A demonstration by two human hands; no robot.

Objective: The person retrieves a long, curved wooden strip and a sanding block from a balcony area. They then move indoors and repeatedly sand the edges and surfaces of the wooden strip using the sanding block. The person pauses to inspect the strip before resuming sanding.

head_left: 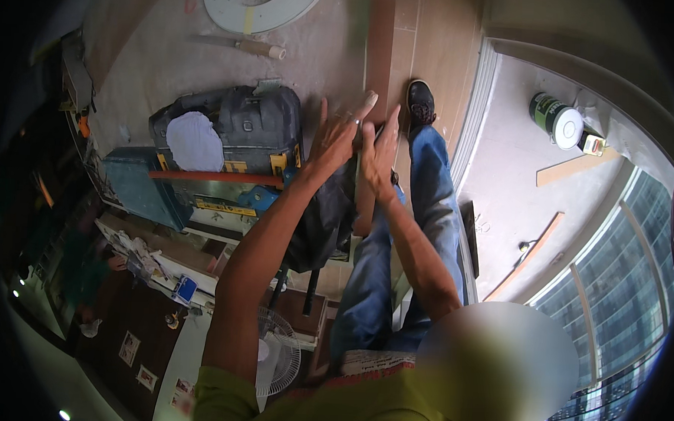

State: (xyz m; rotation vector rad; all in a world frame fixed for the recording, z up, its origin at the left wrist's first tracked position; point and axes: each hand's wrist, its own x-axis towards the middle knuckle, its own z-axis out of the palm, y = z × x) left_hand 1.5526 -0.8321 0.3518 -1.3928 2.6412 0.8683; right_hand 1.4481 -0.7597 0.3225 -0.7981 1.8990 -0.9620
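Observation:
A long reddish-brown wooden board (380,45) runs away from me along the edge of the tiled floor. My left hand (336,140), with a ring on one finger, is just left of the board, its fingers spread and one whitish fingertip reaching toward the board. My right hand (381,154) is beside it over the board, fingers stretched forward and thumb apart. Neither hand shows a thing in its grasp. Whether either palm touches the board cannot be made out. A black bag (323,228) lies below my left forearm.
Left of my hands sits a dark toolbox (262,126) with a round pale cloth (195,141) on it. A handsaw (262,49) lies farther off, near a white ring-shaped piece (236,18). A fan (276,357) stands near my left elbow. Rightward are a paint can (568,128) and a door track (474,115).

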